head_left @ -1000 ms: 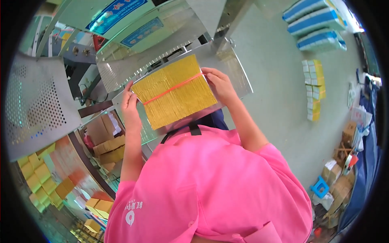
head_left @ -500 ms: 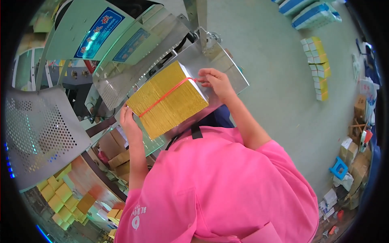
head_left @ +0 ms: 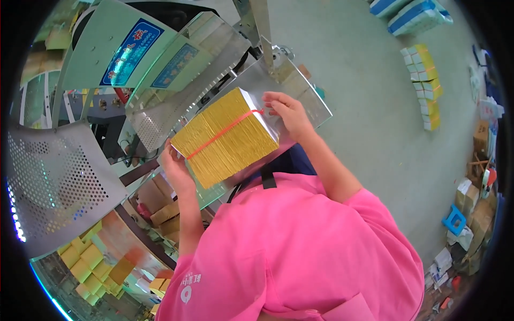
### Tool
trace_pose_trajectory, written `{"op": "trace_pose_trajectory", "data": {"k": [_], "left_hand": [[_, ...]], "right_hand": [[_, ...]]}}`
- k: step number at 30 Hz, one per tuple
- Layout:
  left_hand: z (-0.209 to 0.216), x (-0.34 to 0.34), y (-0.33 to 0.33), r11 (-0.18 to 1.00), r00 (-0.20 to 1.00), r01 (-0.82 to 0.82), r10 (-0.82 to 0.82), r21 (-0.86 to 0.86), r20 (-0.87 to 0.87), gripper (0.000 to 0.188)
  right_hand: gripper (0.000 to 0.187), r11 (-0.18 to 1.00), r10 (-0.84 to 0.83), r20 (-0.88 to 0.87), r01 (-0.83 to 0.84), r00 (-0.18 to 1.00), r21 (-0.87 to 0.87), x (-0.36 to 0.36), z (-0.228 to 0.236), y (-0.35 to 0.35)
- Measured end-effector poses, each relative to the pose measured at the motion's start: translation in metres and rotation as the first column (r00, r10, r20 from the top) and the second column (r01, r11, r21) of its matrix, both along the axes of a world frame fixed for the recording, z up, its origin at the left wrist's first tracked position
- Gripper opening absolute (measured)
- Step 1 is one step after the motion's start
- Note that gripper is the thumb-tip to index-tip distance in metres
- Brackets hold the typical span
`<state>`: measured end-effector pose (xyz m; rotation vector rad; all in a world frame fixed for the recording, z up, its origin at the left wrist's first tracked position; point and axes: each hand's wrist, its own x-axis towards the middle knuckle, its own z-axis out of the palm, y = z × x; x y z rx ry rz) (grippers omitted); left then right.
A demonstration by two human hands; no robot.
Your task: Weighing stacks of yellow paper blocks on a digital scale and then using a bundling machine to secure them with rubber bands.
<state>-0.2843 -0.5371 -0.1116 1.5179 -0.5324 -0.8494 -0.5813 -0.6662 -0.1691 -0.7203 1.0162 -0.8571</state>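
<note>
A thick bundle of gold-faced paper [head_left: 233, 144] with white edges lies tilted in front of me on a metal work surface [head_left: 273, 88]. A red tie [head_left: 217, 137] runs across its middle, with a short end sticking out at the right. My left hand [head_left: 178, 172] is curled against the bundle's left end, fingertips at its corner and partly hidden. By the right end, my right hand [head_left: 290, 115] has its fingers loosely bent and apart, close to the tie's end. Its thumb is hidden; I see nothing held in it.
A pale green machine panel [head_left: 115, 48] and a clear guard [head_left: 214, 40] rise beyond the bundle. Left is a perforated metal plate [head_left: 56, 176]. Yellow paper blocks [head_left: 88, 262] lie lower left. Tied bundles [head_left: 423, 80] stand on the floor at right, near a blue stool [head_left: 454, 219] and cardboard boxes [head_left: 481, 219].
The view has shifted slightly, so the bundle sits a little lower and farther right. My right fingers are a bit farther from the tie's end. My left hand stays at the left end.
</note>
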Motion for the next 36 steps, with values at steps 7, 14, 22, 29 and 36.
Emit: {"op": "trace_pose_trajectory", "data": {"k": [7,14,22,29,36], "left_hand": [[-0.028,-0.003,0.034,0.973,0.897,0.111,-0.010,0.203,-0.442,0.046],[0.024,-0.083,0.030,0.957,0.832,0.265,-0.163,0.122,-0.530,0.051],[0.013,-0.250,0.025,0.888,0.722,0.428,-0.221,0.171,-0.656,0.050],[-0.007,-0.465,0.008,0.791,0.612,0.597,-0.341,0.135,-0.713,0.057],[0.008,-0.652,-0.060,0.586,0.352,0.811,-0.476,0.008,-0.806,0.054]], "right_hand": [[0.046,0.903,0.055,-0.394,-0.214,0.917,-0.372,0.068,-0.009,0.039],[0.048,0.947,-0.101,-0.249,0.016,0.963,-0.319,0.016,-0.002,0.102],[0.045,0.950,-0.221,-0.380,0.109,0.898,-0.294,-0.213,0.066,0.129],[0.045,0.923,-0.370,-0.436,0.274,0.821,-0.269,-0.430,0.074,0.179],[0.047,0.853,-0.521,-0.455,0.454,0.722,-0.256,-0.596,0.072,0.174]]}}
